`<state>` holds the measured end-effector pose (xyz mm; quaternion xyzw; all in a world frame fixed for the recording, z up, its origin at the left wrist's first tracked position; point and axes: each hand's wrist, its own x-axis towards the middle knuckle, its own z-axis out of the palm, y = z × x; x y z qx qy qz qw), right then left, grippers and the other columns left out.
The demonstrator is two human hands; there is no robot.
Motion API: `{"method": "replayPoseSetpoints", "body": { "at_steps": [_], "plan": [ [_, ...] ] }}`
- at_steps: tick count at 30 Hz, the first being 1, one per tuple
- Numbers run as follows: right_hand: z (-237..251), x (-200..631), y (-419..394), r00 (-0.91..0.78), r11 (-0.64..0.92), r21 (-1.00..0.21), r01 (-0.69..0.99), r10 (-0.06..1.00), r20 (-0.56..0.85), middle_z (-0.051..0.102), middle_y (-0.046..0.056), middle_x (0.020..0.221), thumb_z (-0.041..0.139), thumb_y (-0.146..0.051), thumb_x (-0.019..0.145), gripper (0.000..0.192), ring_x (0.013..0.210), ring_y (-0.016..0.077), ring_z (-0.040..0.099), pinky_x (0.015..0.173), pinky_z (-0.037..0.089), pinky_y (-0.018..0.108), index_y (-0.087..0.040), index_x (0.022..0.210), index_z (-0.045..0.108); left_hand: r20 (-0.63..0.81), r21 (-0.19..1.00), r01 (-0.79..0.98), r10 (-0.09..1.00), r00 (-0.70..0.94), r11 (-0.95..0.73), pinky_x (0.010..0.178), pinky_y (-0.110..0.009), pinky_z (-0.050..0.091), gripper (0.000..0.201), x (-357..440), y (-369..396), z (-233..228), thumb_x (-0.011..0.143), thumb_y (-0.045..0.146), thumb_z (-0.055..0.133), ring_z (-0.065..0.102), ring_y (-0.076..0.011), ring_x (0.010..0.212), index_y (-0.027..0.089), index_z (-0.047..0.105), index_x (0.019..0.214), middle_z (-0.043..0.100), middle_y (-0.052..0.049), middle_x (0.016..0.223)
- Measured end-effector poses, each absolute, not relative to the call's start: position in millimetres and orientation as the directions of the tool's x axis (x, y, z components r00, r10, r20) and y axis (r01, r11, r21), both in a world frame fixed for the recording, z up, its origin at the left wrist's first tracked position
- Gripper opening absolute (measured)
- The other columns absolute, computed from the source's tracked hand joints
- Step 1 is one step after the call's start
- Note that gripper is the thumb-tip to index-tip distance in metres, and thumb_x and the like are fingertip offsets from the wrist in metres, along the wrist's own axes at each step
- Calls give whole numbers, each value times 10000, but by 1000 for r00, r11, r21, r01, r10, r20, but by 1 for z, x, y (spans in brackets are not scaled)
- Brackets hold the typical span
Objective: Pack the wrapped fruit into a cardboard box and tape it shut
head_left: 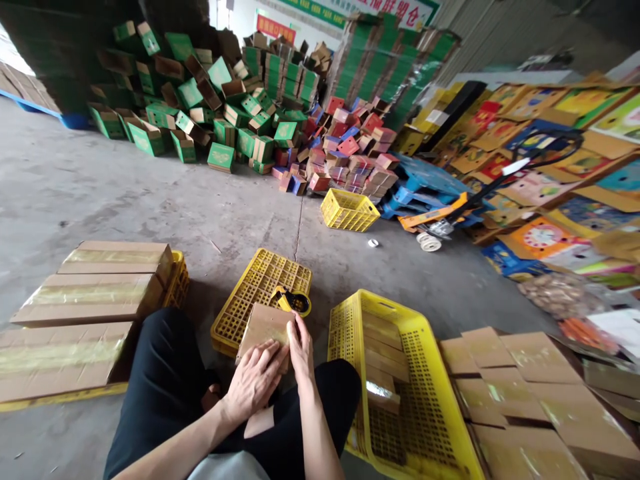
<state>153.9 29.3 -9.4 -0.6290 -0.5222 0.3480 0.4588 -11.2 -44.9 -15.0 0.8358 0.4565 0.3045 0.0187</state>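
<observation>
A small cardboard box (267, 328) with clear tape on its top is in front of me, above the near end of an upturned yellow crate (260, 272). My left hand (256, 375) lies flat across the box's near part, fingers stretched out and pressed to the tape. At the box's right edge, my right hand (301, 347) grips it, with the fingers along the side. A yellow tape dispenser (300, 303) lies on the crate just beyond the box. The underside of the box is hidden.
To my right, an open yellow crate (430, 353) holds several taped boxes (383, 347); more boxes (540, 400) stand beyond it. Long taped cartons (95, 290) lie at left. Farther off are a yellow basket (350, 212), a pallet jack (435, 217) and piled green cartons (220, 157).
</observation>
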Motion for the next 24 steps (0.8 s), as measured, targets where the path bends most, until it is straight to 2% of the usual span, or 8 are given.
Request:
{"method": "replayPoseSetpoints", "body": {
  "at_steps": [3,6,10,14,18,24],
  "plan": [
    [-5,152,24,194,-80,-931,355,981,-11,677,117,1491,623,-583,964,639,1395,320,629,1184,507,504,-254,1512,623,500,315,749,772,391,-583,1129,-418,428,548,-13,-46,-15,1057,262,470,570,-284,1361,228,510,1602,667,-127,1458],
    [3,152,18,82,-62,-932,358,996,-35,638,94,1536,701,-531,926,726,1446,315,583,1202,487,509,-295,1591,530,502,311,756,775,383,-575,1132,-427,432,526,-13,-48,-16,1045,252,488,566,-293,1371,214,553,1566,647,-136,1484],
    [16,149,12,51,-127,-949,288,992,-117,635,91,1535,777,-496,867,823,1445,312,581,1208,473,512,-305,1613,488,496,309,759,778,386,-574,1133,-445,440,538,-16,-50,-17,1036,250,505,556,-305,1388,219,544,1572,606,-138,1537],
    [25,141,14,136,-182,-946,267,979,-149,673,91,1482,844,-479,797,845,1363,327,638,1153,521,504,-306,1567,542,489,303,734,760,428,-608,1126,-454,445,583,-24,-46,-12,1032,250,519,549,-313,1398,208,489,1613,579,-152,1569],
    [27,130,20,228,-170,-940,296,968,-104,706,83,1418,834,-490,785,727,1300,337,664,1107,548,484,-294,1458,643,477,282,735,754,451,-617,1100,-455,469,582,-33,-38,-7,1016,238,563,580,-311,1351,189,505,1593,594,-162,1547],
    [25,125,17,284,-136,-948,288,957,-51,714,84,1385,809,-503,798,631,1260,330,679,1075,559,470,-290,1378,678,481,278,727,746,460,-628,1065,-468,489,572,-32,-38,-7,1018,245,580,591,-322,1334,190,502,1582,610,-166,1526]
  ]
}}
